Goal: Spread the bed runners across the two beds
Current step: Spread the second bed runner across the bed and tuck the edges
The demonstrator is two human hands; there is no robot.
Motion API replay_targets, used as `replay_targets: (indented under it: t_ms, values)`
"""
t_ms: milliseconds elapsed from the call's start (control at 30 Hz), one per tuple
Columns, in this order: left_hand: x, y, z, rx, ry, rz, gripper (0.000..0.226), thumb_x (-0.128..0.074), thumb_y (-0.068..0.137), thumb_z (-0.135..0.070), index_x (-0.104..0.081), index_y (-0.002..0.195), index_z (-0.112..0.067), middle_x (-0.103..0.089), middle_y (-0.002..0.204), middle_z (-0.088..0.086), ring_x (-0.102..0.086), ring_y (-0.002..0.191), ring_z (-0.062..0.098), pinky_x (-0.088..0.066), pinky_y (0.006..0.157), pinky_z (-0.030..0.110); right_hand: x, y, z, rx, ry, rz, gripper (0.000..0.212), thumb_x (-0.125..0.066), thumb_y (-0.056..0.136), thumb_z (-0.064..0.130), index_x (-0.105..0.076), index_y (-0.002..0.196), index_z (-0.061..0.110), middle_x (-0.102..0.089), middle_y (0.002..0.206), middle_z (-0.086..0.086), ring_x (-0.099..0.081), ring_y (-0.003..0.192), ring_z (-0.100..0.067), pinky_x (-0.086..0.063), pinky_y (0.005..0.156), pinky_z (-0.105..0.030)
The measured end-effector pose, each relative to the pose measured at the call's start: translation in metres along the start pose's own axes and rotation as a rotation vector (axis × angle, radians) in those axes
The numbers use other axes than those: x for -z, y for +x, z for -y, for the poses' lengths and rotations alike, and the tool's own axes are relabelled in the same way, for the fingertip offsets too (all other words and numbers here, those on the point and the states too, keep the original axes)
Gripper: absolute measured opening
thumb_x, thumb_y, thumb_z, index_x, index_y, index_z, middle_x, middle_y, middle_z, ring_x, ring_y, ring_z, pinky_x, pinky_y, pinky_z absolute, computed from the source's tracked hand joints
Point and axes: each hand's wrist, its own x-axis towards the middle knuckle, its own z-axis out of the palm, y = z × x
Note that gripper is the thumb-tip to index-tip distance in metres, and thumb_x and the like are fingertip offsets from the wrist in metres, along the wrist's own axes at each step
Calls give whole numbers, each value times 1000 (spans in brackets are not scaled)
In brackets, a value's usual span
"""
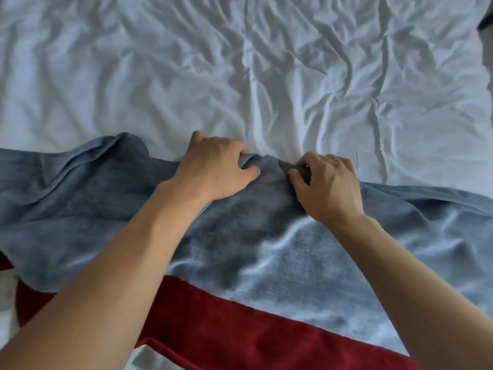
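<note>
One white bed sheet (pixel 293 76), wrinkled, fills far half of view. Blue-grey bed runner (pixel 333 263) lies across it left to right, rumpled, far edge bunched near centre. Red bed runner (pixel 226 321) sits nearer, partly under blue one, w/ a bit showing at left edge. Left hand (pixel 216 169) & right hand (pixel 328 182) close together at centre, each w/ fingers curled, pinching blue runner's far edge.
</note>
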Motion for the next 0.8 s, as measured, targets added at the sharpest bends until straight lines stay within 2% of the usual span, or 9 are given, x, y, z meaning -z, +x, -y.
replay_targets:
  t_ms: [100,200,300,367,433,500,567,667,800]
  values:
    - [-7,3,-22,-120,44,-82,6,-63,85,-28,-59,86,-23,-63,76,-8,-59,73,21,-29,80,35,6,-4,-18,10,-26,10,18,-61,90,30,-59,80,15,-63,71,3,-55,73,-23,-38,93,-35]
    - [-4,2,-31,-151,46,-195,14,-62,81,-13,-53,82,-24,-55,78,-9,-51,71,19,-24,74,33,17,-11,-42,-12,-5,2,26,-62,90,37,-54,74,19,-58,69,7,-51,71,-18,-37,90,-31]
    - [-1,-4,-36,-160,-16,-16,13,-54,79,-32,-50,69,-25,-54,73,-11,-51,73,14,-26,79,34,25,-19,-54,-35,68,-43,44,-48,94,40,-38,55,23,-44,56,8,-42,60,-16,-41,84,-33]
    - [-5,-3,-48,-124,52,100,39,-37,87,-40,-48,58,-16,-56,64,-4,-51,69,16,-32,83,37,28,-21,-58,-74,117,-61,50,-43,96,33,-28,49,22,-38,49,5,-38,54,-17,-43,81,-37]
    - [-9,5,-62,-80,128,143,51,-31,93,-36,-43,52,-10,-51,52,1,-50,60,22,-36,86,41,28,-23,-62,-72,88,-17,48,-48,95,30,-35,50,18,-42,50,5,-42,55,-20,-44,83,-39]
    - [-13,14,-76,-66,171,181,48,-37,93,-33,-39,50,-12,-46,48,1,-45,52,22,-38,89,40,27,-22,-67,-26,21,55,32,-55,91,32,-50,63,17,-53,58,5,-50,63,-21,-42,88,-37]
    - [-17,20,-86,-73,199,249,38,-46,90,-34,-41,56,-17,-47,53,-3,-43,53,17,-38,90,38,29,-21,-69,9,-12,125,15,-58,86,32,-54,79,20,-59,66,8,-54,70,-19,-39,92,-34]
    - [-20,25,-94,-66,205,355,17,-59,81,-38,-48,77,-26,-55,74,-10,-47,66,8,-32,88,34,32,-18,-71,43,-44,230,23,-58,76,34,-55,96,24,-64,82,10,-56,85,-18,-36,97,-34]
    - [-23,27,-105,-60,253,487,29,-63,75,-34,-58,103,-33,-65,98,-12,-58,92,13,-28,91,35,33,-17,-70,91,-98,292,24,-59,72,32,-62,95,26,-67,87,9,-55,96,-20,-33,100,-35]
